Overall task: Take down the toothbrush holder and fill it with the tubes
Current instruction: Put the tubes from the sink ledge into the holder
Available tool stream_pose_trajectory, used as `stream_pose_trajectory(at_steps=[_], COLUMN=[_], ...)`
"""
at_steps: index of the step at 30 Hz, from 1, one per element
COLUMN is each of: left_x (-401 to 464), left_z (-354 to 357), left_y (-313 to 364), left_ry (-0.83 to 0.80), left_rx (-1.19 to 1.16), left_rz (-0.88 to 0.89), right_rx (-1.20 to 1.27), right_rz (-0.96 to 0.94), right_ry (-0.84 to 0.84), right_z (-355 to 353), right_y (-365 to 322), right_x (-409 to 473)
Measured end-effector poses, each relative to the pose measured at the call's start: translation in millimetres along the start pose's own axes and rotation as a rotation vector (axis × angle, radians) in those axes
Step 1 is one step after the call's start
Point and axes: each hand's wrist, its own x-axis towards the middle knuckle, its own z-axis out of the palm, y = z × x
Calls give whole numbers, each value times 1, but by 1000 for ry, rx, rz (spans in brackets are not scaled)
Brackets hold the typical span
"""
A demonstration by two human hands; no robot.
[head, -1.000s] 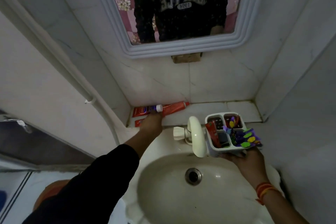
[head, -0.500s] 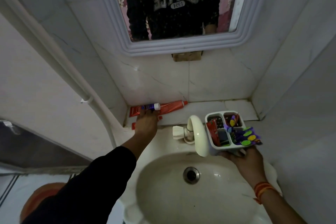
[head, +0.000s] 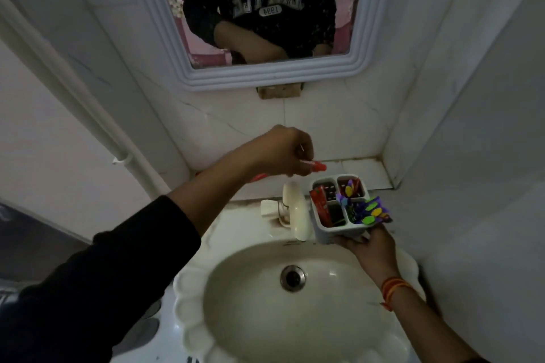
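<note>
My right hand (head: pixel 370 246) holds a white toothbrush holder (head: pixel 333 231) with four compartments from below, above the basin's right rim. A red tube (head: pixel 320 203) stands in its left compartment, and colourful toothbrushes (head: pixel 370 209) stick out to the right. My left hand (head: pixel 283 153) is raised above the ledge, just left of the holder, with fingers closed on a small red tube (head: pixel 318 167) whose end pokes out to the right. Another red tube (head: pixel 259 177) lies on the ledge under my left wrist, mostly hidden.
A white tap (head: pixel 296 212) stands just left of the holder at the back of the basin (head: pixel 250 315). The tiled ledge (head: pixel 362 169) runs behind it into the right corner wall. A framed mirror (head: pixel 265 74) hangs above. A pipe (head: pixel 88 115) runs down the left wall.
My left hand lifted off the ledge with a red tube and moved right and up toward the holder. The holder in my right hand stayed almost still.
</note>
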Motion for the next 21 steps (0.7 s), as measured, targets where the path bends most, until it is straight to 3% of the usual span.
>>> stream_pose_trajectory(at_steps=[3, 5, 13, 21], left_x=[14, 21, 25, 23], left_z=[0, 6, 23, 47], left_y=[30, 41, 55, 58], left_ry=[-227, -273, -203, -105], left_rx=[223, 313, 365, 370], left_rz=[39, 41, 42, -81], right_rx=[1, -10, 22, 15], right_rz=[-15, -21, -18, -5], right_ry=[3, 8, 11, 29], right_z=[-1, -1, -2, -2], right_y=[-1, -1, 0, 9], right_x=[0, 0, -1, 2])
